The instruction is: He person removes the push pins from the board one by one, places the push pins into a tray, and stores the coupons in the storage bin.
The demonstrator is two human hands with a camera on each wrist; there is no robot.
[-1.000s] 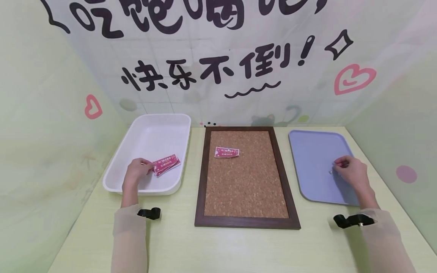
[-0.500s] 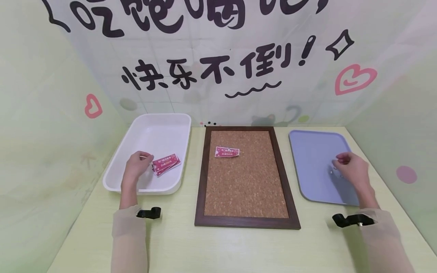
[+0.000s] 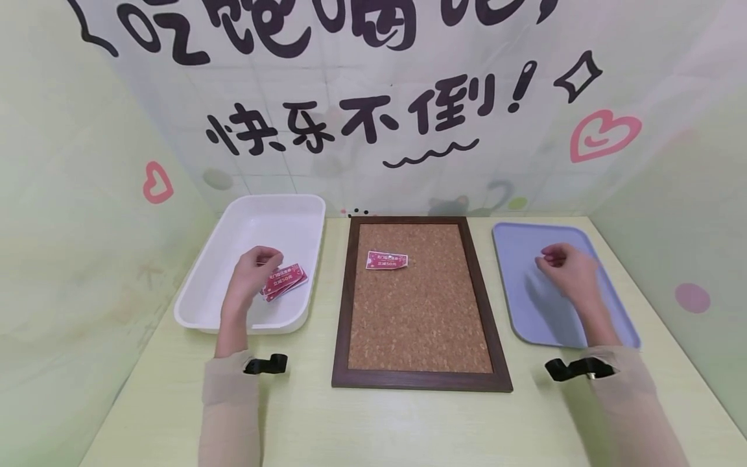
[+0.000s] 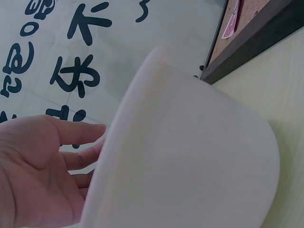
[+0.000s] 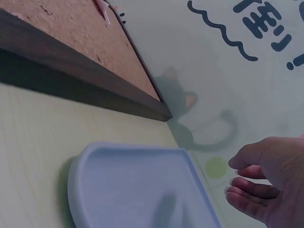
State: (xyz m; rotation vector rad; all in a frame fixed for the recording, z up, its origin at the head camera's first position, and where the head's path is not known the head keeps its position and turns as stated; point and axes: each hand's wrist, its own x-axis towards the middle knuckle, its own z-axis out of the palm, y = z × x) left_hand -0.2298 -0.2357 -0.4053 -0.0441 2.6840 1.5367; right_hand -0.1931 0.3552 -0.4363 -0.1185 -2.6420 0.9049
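Note:
In the head view my left hand (image 3: 251, 275) hovers over the white tub (image 3: 257, 217), its fingertips beside and overlapping a small fanned pile of pink coupons (image 3: 284, 279). The left wrist view shows its fingers loosely bent, partly hidden by the tub's rim (image 4: 126, 114). My right hand (image 3: 569, 272) is above the blue tray (image 3: 525, 246), thumb and forefinger close together. I cannot tell if something small sits between those fingertips. A single pink coupon (image 3: 387, 261) lies on the cork board (image 3: 420, 318), a small clear pin head (image 3: 390, 257) at its upper edge.
The board's dark wooden frame (image 3: 423, 381) stands between tub and tray on the pale table (image 3: 373, 428). A printed backdrop (image 3: 350, 181) rises directly behind all three, with side walls left and right. Each wrist carries a black camera mount.
My right hand has moved left and away from me over the tray; the small clear pins seen there earlier are out of sight. My left hand has shifted slightly right, over the coupons.

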